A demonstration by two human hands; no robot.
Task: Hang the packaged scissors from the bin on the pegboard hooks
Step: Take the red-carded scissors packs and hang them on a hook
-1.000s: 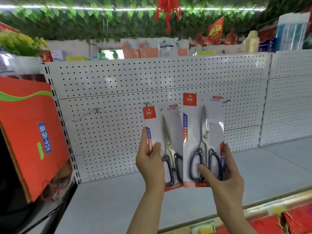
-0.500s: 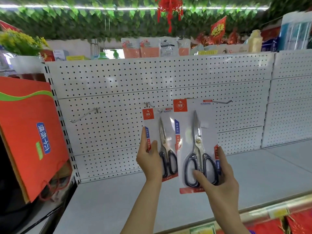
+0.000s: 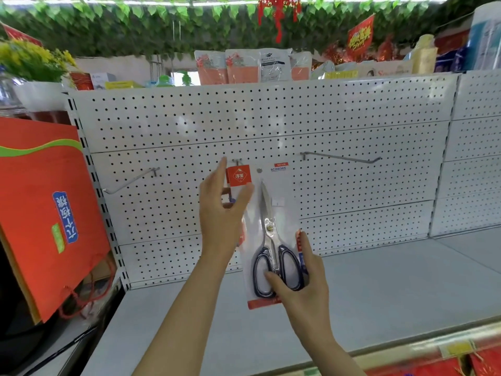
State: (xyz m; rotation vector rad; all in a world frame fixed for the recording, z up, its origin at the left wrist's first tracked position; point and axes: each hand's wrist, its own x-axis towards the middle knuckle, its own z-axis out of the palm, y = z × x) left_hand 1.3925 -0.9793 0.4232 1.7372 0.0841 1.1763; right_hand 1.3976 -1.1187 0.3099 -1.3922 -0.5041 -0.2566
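A packaged pair of scissors (image 3: 271, 232) with black handles and a red label stands upright against the white pegboard (image 3: 189, 126). Its top hole sits at the tip of the middle hook (image 3: 236, 160). My right hand (image 3: 301, 278) grips the package's lower end, thumb across the scissor handles. My left hand (image 3: 221, 210) is raised at the package's upper left with fingers spread, its thumb by the red label. A second package is mostly hidden behind the hand and the front package; only slivers show. The bin is out of view.
Bare hooks stick out at the left (image 3: 130, 183) and right (image 3: 341, 158) of the pegboard. A grey shelf (image 3: 379, 280) runs below. An orange paper bag (image 3: 40, 213) stands at the left. Red goods (image 3: 461, 367) lie under the front rail.
My left hand released its package at the middle hook and opened, rising beside it. My right hand moved its package left, in front of the first one, up to that hook.
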